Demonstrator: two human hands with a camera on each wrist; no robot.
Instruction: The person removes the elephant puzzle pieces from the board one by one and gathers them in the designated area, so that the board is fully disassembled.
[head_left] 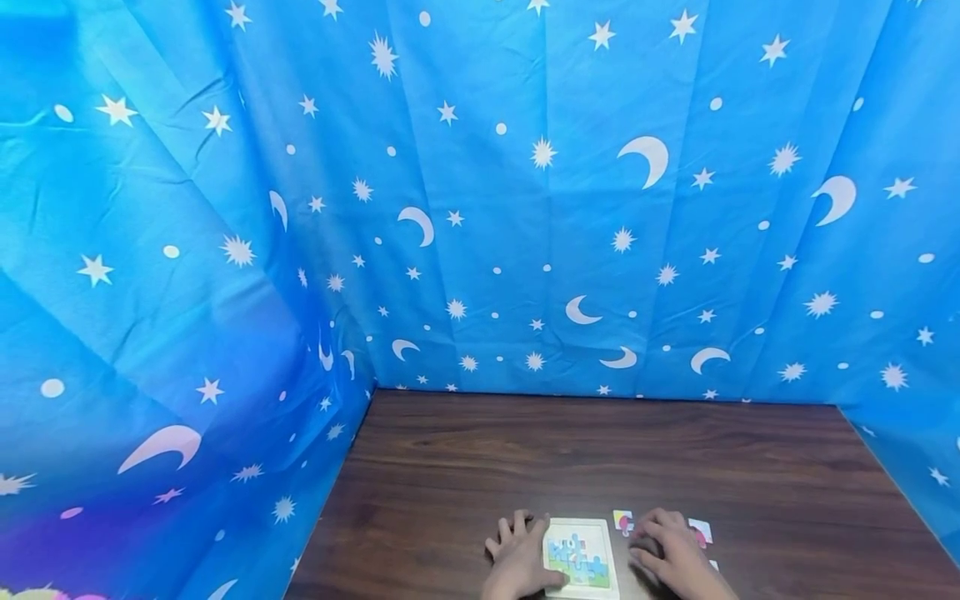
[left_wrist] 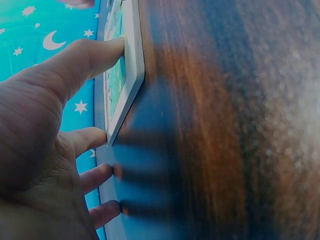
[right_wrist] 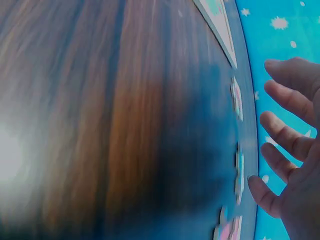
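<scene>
A jigsaw puzzle in a pale wooden tray (head_left: 612,557) lies near the front of the table, with blue and green joined pieces (head_left: 577,560) inside. At its left side is my left hand (head_left: 514,557), its thumb resting on the near part of the puzzle. In the left wrist view the left index fingertip meets a corner of the tray (left_wrist: 134,75), and the other fingers spread onto the table. My right hand (head_left: 672,552) hovers right of the tray with loosely bent fingers, nothing between them. Loose puzzle pieces (right_wrist: 237,99) lie on the table beyond it.
A yellow and red piece (head_left: 622,522) sits off the tray's upper right corner; another piece (head_left: 701,531) lies past the right hand. Dark wood table (head_left: 525,450) stretches back to a blue curtain (head_left: 495,192) with stars and moons, which also hangs along the sides.
</scene>
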